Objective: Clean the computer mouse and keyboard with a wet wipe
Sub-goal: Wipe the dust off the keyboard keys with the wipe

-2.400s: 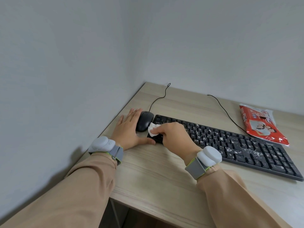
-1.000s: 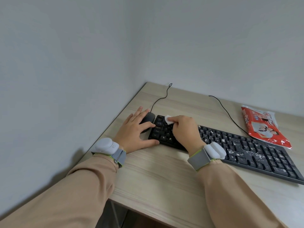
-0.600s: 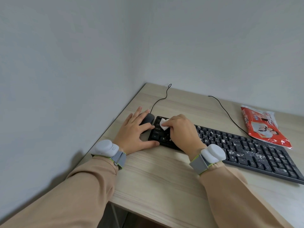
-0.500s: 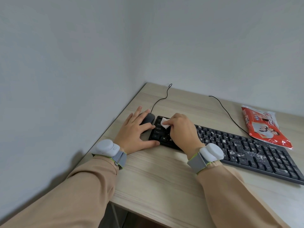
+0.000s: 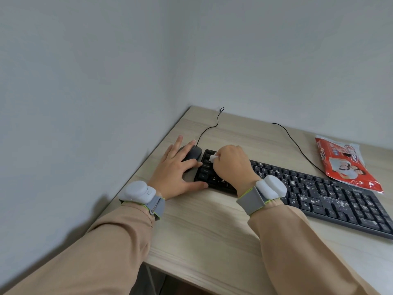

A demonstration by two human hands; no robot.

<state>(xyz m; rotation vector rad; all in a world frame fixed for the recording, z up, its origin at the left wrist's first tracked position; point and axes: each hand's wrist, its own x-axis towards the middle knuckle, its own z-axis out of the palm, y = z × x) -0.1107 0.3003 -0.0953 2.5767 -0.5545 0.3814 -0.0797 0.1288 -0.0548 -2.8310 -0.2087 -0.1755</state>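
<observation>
A pale, wood-grained tabletop point(image 5: 212, 231) is seen set into a corner of plain grey walls. A flat, black, rectangular keyboard point(image 5: 319, 194) is laid slantwise across it, from near the left edge toward the right edge. Its keys are speckled with white flecks over the middle and right part, while the few keys at its left end look darker and cleaner. A dark, matte, rounded mouse point(image 5: 192, 153) is placed just beside the keyboard's left end, close to the tabletop's left edge. Thin black cables point(image 5: 210, 126) are run from both toward the back edge.

Near the back right corner a glossy red wipes pack point(image 5: 344, 165) is laid flat, crinkled, with printed pictures on it (what is inside cannot be seen).

A small, white, crumpled wet wipe point(image 5: 213, 157) is pinched in the curled fingers of the right hand point(image 5: 231, 165) and pressed against the keys at the keyboard's far left corner, with the knuckles raised. The left hand point(image 5: 176, 173) is laid flat with straight, spread fingers resting on the mouse and nothing gripped. Its thumb is stretched along the tabletop to the keyboard's near left corner.

Rounded white modules on grey straps point(image 5: 138, 191) are worn on both wrists, above tan sleeves point(image 5: 95, 252)
</observation>
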